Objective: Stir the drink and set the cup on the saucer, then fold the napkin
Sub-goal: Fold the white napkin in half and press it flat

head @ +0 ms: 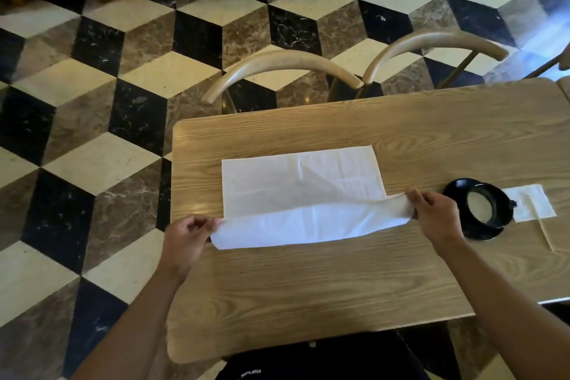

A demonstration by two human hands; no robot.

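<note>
One table (308, 287), two chairs (277, 65) behind it, one big white napkin (296, 182) mid-table, one black cup (481, 207) on a black saucer (487, 233) to its right, one small white paper (533, 203) past that. My left hand (185, 234) pinches the napkin's near-left corner; my right hand (435, 213) pinches the near-right corner. Both lift the near edge off the table; the far half lies flat.

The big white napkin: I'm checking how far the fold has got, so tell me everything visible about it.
The big white napkin is thin, creased, paper-like or light cloth, spread flat on the wooden table. Its near edge is lifted and partly turned over, showing a brighter underside. The left hand pinches the near left corner; the right hand pinches the near right corner. The far part lies flat, far edge toward the chairs. The fold is only begun.
</note>
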